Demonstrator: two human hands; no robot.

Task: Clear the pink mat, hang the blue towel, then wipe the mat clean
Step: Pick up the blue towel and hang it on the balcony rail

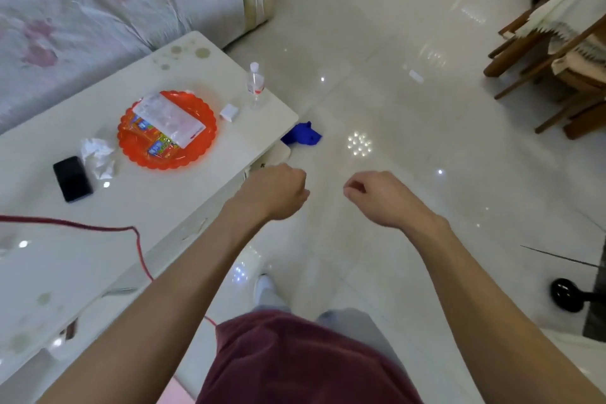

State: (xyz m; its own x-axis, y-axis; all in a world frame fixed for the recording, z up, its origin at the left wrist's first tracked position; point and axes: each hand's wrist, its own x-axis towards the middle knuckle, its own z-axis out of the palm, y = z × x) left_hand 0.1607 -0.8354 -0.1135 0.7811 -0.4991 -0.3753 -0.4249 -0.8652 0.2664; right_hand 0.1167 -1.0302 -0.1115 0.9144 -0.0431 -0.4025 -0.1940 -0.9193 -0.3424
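Blue towel is lying bunched on the floor just past the table corner, ahead & a bit left of both hands, long side running approx left-right. Left hand is sitting nearer it than right hand. Both are curling fingers in, gripping nothing.
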